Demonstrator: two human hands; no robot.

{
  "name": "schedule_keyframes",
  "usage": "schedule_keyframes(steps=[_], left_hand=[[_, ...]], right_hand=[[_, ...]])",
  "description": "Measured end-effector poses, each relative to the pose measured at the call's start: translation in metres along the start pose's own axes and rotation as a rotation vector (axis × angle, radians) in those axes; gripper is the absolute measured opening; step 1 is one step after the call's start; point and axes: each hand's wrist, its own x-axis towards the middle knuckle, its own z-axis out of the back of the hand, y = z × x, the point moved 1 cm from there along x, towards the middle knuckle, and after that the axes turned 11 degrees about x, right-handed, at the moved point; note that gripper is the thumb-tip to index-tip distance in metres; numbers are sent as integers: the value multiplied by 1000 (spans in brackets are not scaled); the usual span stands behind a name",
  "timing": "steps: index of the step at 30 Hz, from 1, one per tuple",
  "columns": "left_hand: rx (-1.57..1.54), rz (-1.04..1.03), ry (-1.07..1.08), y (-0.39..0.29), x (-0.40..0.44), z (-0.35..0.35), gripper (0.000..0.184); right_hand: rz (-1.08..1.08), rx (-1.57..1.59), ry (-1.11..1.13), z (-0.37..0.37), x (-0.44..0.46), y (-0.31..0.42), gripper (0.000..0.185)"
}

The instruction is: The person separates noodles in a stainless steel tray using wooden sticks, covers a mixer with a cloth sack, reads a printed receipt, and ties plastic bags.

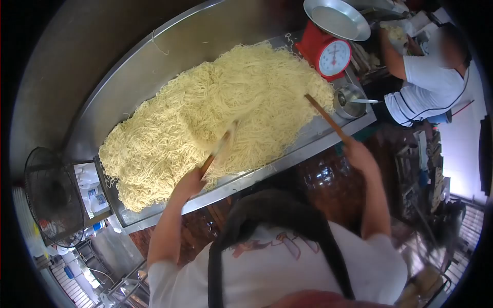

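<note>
A large heap of pale yellow noodles (169,133) is spread along a steel table (303,145). My left hand (191,183) is closed around a wooden stick (208,163), whose blurred far end reaches over the middle of the noodles. In my right hand (358,154) is a second wooden stick (327,118), gripped near its lower end. Its tip points up and left, over the right part of the heap. Whether either tip touches the noodles I cannot tell.
A red dial scale (324,51) with a round metal pan (337,21) stands at the table's back right. Near it is a metal pot (349,100) with a spoon-like handle. A fan (54,197) stands at the left. Another person (429,82) works at the right, holding noodles.
</note>
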Motion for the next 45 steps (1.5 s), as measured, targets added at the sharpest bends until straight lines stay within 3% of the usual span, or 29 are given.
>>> schedule_keyframes(steps=[1,2,3,5,7,8,11,12,13,15,18,19,20,22,23,25,26,27,28,29,31,32,34,35,37,40,42,45], left_hand=[[-20,-21,-88,-19,43,-8,40],[-144,26,-66,-50,82,0,42],[-190,-46,-151,-72,132,-6,43],[-281,-235,-263,-118,148,26,41],[-472,-292,-257,-130,137,42,39],[-469,-183,-120,-123,99,52,38],[-752,-145,8,-88,91,-13,34],[-780,-135,-13,-91,111,-43,32],[-704,-273,-244,-101,144,-72,34],[-712,-158,104,-156,128,-2,39],[-980,-222,0,-143,66,48,41],[-896,-269,0,-110,61,43,42],[-650,-254,-226,-73,59,27,41],[-670,-72,67,-18,-2,47,40],[-449,-3,106,0,-29,57,33],[-321,87,222,35,-75,56,33],[-274,37,237,43,-81,38,34],[-223,-16,244,49,-81,27,36],[-100,-68,227,11,-76,36,43],[-70,16,286,-22,-57,33,48],[-67,-166,157,-67,8,9,45],[-93,-274,88,-91,42,-2,42],[-130,-284,144,-129,45,30,45],[-160,-328,79,-110,40,30,44],[-211,-409,-40,-27,11,25,41],[-10,-82,140,37,-82,90,42],[56,93,80,56,-130,116,39],[69,137,-92,68,-113,98,35]], right_hand=[[-105,-2,27,-40,46,-11,41],[221,84,-188,-96,95,-33,41],[159,157,-155,-100,116,29,38],[193,150,-156,-117,156,50,35],[195,259,-216,-95,149,70,32],[162,283,-169,-78,124,75,30],[110,247,-164,-124,90,34,26],[119,287,-167,-139,84,39,26],[131,328,-183,-154,85,56,26],[158,390,-194,-151,85,70,26],[117,445,-164,-66,57,117,27],[139,392,-203,-57,43,107,29],[160,341,-243,-46,28,87,31],[121,263,-188,-23,-11,43,37],[58,232,-114,-4,-36,35,40],[-101,29,37,23,-82,13,44],[-254,11,130,31,-93,23,43],[-148,44,86,19,-84,21,43],[-45,75,44,-3,-71,9,43],[59,102,0,-25,-55,-2,43],[54,160,19,-77,0,5,45],[26,191,5,-70,10,16,46],[-26,249,-17,-50,23,45,47],[146,265,-65,-52,29,-15,47],[79,253,-16,-1,-8,-27,43],[-103,-63,-32,76,-67,17,42],[-159,-197,-81,108,-93,62,36],[-146,-183,-156,131,-107,123,35]])
